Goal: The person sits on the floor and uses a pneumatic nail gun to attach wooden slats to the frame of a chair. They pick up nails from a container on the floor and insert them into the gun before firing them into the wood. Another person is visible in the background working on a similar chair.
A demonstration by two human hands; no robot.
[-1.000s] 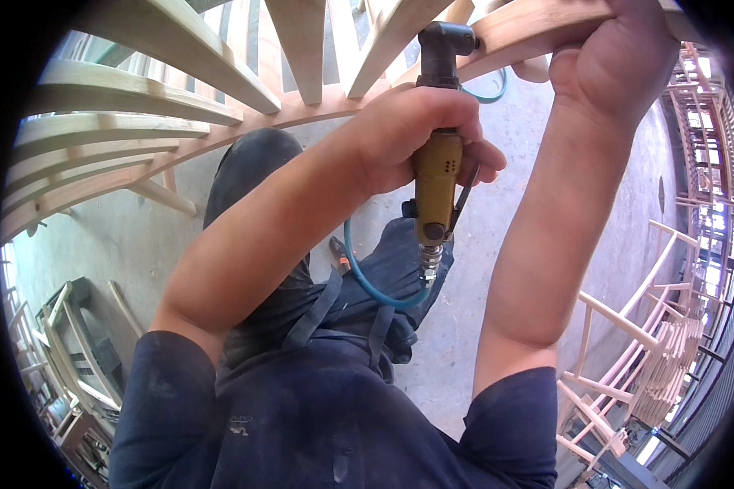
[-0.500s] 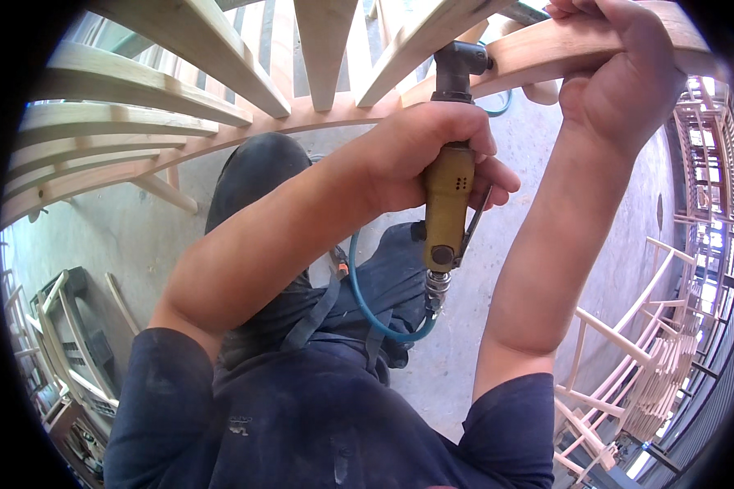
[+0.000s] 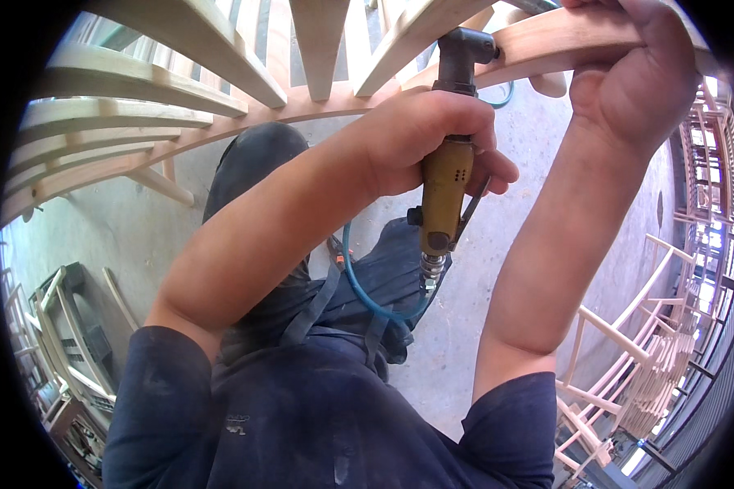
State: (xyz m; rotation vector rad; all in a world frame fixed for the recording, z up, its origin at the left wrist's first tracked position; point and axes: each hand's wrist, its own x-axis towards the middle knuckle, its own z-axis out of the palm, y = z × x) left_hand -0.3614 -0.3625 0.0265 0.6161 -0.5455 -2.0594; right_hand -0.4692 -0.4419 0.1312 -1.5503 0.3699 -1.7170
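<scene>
My left hand [image 3: 432,134] is closed round the neck of an olive-yellow air-powered angle driver [image 3: 445,196]. The tool's dark right-angle head points right, its nose against or very close to the end of a curved wooden rail [image 3: 567,41]; the exact contact is too small to make out. A lever stands out along the tool's right side, beside my fingertips. From its lower end a teal air hose [image 3: 355,281] loops down and left. My right hand [image 3: 640,77] wraps over the same rail farther right, its fingertips partly cut off by the picture's top edge.
Pale wooden slats [image 3: 318,49] fan out at the upper left, joined to a long curved rail [image 3: 236,122]. My bent knee [image 3: 261,159] is under that rail. Wooden frames [image 3: 628,342] stand at right, and more frame parts [image 3: 73,326] lie at left on the grey concrete floor [image 3: 114,236].
The driver's head has shifted slightly up and right, while its hose end has swung a little left and up. My right hand has moved slightly right, still on the rail.
</scene>
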